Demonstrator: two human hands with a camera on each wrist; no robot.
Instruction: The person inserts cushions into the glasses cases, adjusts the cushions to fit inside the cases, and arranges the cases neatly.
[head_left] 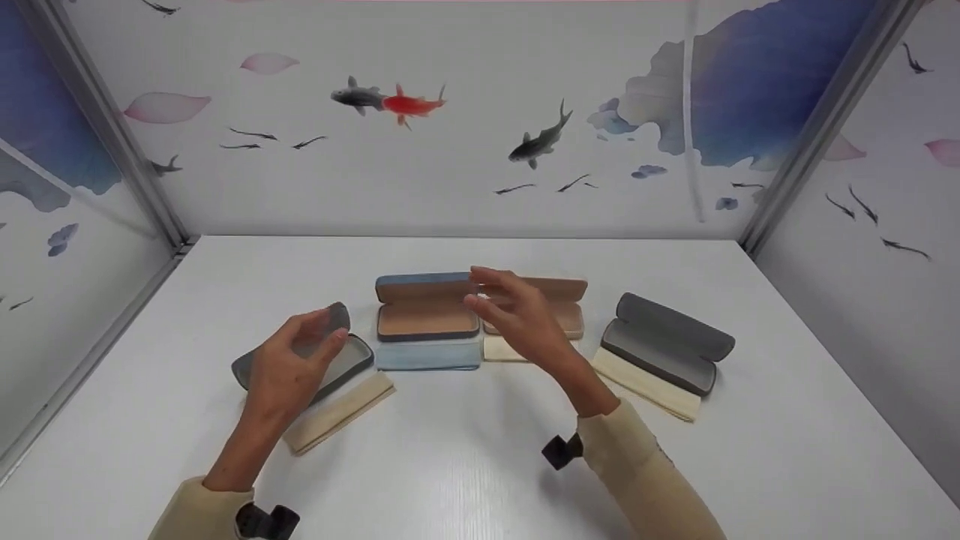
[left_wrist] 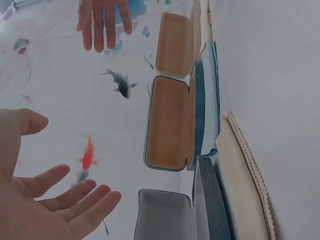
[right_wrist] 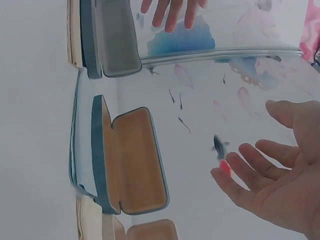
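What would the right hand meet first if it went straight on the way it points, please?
Probably the blue case, going by the head view, though the right hand looks raised and might pass above it.

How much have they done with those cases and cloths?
Done: all four cases look open, with a folded cloth in front of each. In hand: nothing; left hand and right hand are empty. Perhaps remaining: tucking in the cloths, lying outside, and closing raised lids.
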